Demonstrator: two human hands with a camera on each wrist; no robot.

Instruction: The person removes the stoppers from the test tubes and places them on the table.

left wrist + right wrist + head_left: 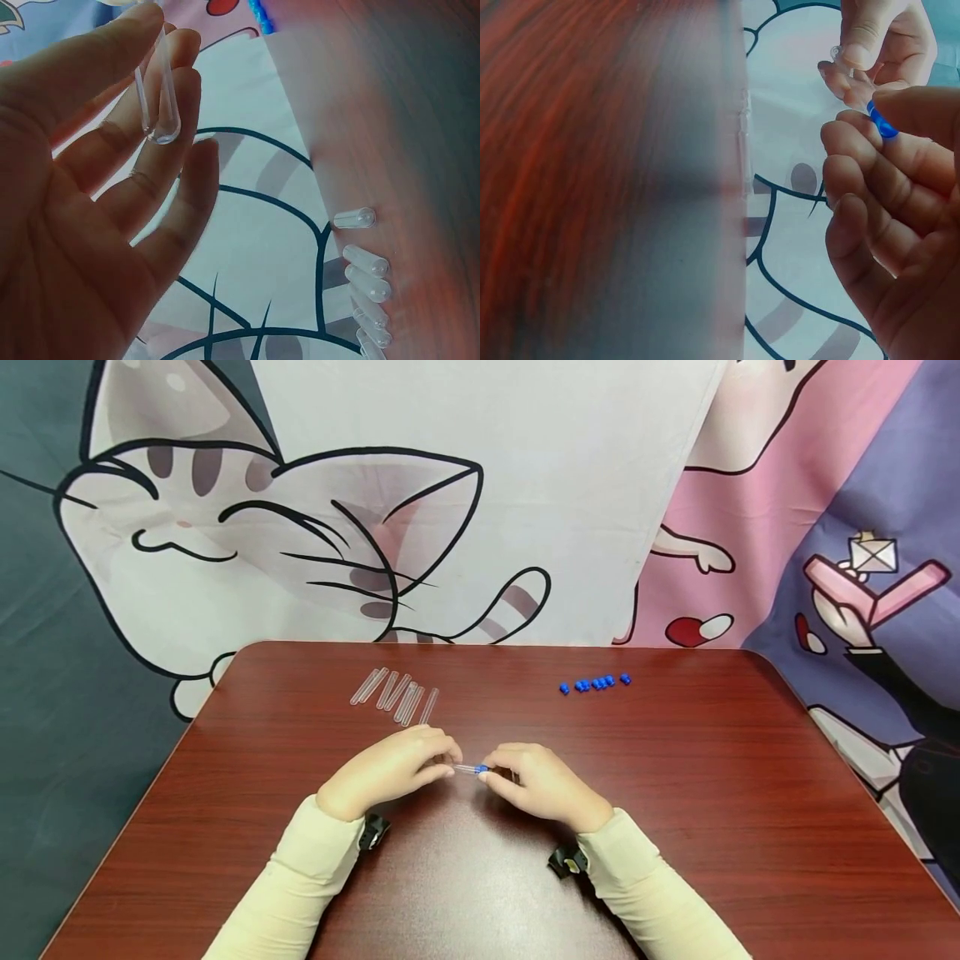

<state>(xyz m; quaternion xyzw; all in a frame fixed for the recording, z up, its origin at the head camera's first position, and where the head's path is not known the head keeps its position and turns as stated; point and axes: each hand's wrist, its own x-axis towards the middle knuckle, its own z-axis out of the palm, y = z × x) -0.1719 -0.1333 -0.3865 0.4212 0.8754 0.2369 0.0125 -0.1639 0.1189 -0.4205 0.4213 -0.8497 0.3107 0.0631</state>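
My left hand (401, 770) pinches a clear test tube (160, 112) between thumb and fingers. The tube's rounded bottom hangs beside the fingers in the left wrist view, and its other end points toward the right hand. Between thumb and forefinger, my right hand (542, 782) pinches a small blue cap (882, 120). Cap and tube meet end to end in front of me, above the table; how deep the cap sits on the tube cannot be seen. Several more clear tubes (395, 693) lie beyond the left hand.
Several blue caps (597, 683) lie in a loose row at the back right of the brown table (697, 760). Behind the table's far edge hangs a cloth (585, 485) printed with cartoon cats. Both forearms wear pale sleeves with black wrist cameras.
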